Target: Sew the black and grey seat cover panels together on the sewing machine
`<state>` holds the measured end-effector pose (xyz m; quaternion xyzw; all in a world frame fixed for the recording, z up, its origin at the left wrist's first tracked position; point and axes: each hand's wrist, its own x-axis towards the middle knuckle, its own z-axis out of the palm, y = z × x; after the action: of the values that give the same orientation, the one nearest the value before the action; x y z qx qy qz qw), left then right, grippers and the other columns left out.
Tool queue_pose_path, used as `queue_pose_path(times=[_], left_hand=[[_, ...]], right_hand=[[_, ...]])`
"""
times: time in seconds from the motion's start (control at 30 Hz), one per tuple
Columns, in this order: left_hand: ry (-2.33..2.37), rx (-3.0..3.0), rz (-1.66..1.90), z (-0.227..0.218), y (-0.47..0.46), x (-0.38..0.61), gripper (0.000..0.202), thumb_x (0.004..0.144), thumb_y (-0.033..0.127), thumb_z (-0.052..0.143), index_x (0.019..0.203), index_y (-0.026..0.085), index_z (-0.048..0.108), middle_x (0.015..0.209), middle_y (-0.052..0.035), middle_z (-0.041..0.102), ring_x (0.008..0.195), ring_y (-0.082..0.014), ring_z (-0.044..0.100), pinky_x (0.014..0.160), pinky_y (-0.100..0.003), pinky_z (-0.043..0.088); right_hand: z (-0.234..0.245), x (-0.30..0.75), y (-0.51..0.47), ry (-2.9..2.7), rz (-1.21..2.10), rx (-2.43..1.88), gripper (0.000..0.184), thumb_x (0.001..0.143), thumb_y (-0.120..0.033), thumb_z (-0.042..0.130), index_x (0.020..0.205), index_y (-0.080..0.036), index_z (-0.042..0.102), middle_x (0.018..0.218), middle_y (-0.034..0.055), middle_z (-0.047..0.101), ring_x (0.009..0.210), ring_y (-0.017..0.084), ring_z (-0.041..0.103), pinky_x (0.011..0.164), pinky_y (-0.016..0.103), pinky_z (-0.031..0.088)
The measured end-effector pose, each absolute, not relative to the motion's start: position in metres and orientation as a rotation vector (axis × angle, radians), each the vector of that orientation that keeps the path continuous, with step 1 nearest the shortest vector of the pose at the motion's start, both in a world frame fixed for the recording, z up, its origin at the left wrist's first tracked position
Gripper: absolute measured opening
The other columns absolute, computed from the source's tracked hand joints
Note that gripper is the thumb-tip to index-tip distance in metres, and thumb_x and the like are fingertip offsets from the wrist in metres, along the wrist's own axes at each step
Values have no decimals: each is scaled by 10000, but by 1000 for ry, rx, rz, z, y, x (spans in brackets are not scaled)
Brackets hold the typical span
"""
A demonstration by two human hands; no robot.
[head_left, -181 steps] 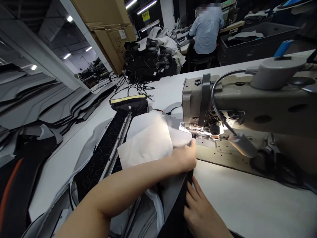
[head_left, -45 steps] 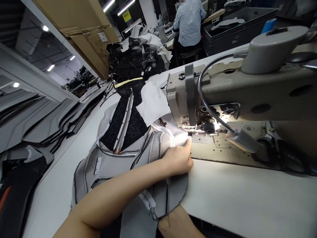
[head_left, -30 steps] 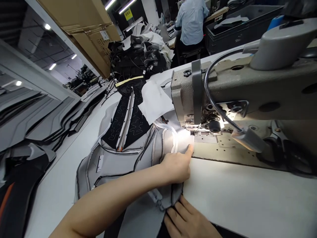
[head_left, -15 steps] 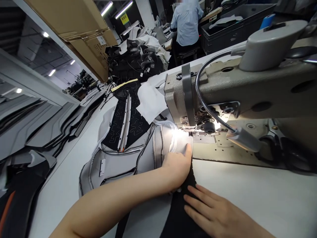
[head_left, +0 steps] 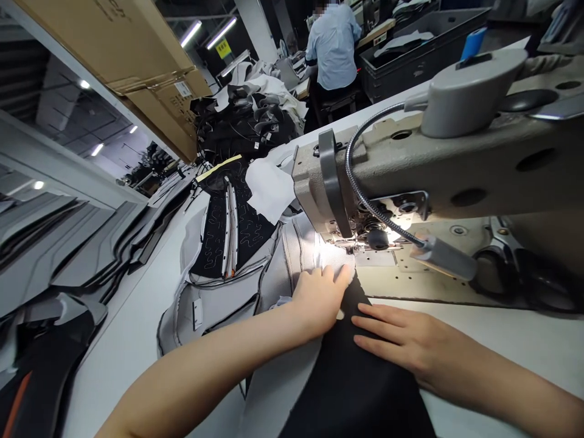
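My left hand [head_left: 319,301] presses down on the light grey mesh fabric [head_left: 336,255] just in front of the sewing machine's needle area [head_left: 350,246]. Its fingers are bent a little and apart, with the tips on the cloth. Flat on the black fabric [head_left: 360,389] rests my right hand [head_left: 399,337], fingers spread, to the right of the left one. The black piece runs from beneath the mesh toward me. Leftward spreads a sewn grey cover [head_left: 228,301] with dark seams, joined to a black stitched panel [head_left: 214,237]. The needle tip is lost in the lamp's glare.
The sewing machine [head_left: 456,164] fills the right side, with a bendable lamp [head_left: 444,258] and black-handled scissors [head_left: 506,261] by its bed. Stacked grey pieces [head_left: 86,243] lie left. Behind are a cardboard box [head_left: 159,97], a fabric heap [head_left: 255,115], and a seated person [head_left: 333,48].
My right hand has slid forward and right along the black fabric, of which more now shows. My left fingers have spread over the mesh. The grey cover has shifted slightly right; the view has tilted.
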<state>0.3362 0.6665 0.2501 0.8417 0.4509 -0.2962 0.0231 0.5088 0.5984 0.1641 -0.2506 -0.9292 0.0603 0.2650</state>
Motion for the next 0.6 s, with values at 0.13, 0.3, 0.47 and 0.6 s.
queue_pose_path(times=[0.13, 0.3, 0.47, 0.6], left_hand=[[1351, 2691, -801, 251, 676, 334, 765, 758, 233, 650, 1407, 182, 246, 1125, -118, 543, 1011, -283, 543, 820, -373, 461], [1249, 2663, -850, 264, 688, 335, 698, 790, 201, 574, 1412, 191, 259, 1163, -136, 542, 1023, -309, 548, 855, -449, 447], [1079, 2525, -851, 274, 701, 345, 538, 800, 97, 462, 1330, 119, 367, 1150, -133, 562, 1033, -248, 559, 848, -326, 461], [1144, 2592, -814, 263, 703, 352, 442, 776, 65, 442, 1218, 69, 457, 1099, -140, 567, 942, -238, 580, 788, -318, 474]], right_hand=[[162, 509, 612, -2524, 165, -705, 629, 692, 46, 426, 1256, -204, 552, 1304, 64, 544, 1282, 215, 399, 1014, 385, 421], [159, 507, 617, -2601, 189, -735, 717, 666, 10, 487, 1349, -207, 451, 1388, 92, 452, 1312, 285, 341, 1041, 458, 373], [160, 501, 621, -2567, 177, -792, 663, 689, 2, 488, 1324, -186, 480, 1376, 104, 463, 1340, 281, 287, 1047, 449, 361], [167, 488, 633, -2562, 159, -815, 564, 730, -45, 490, 1284, -150, 516, 1350, 132, 483, 1328, 294, 303, 1058, 477, 327]])
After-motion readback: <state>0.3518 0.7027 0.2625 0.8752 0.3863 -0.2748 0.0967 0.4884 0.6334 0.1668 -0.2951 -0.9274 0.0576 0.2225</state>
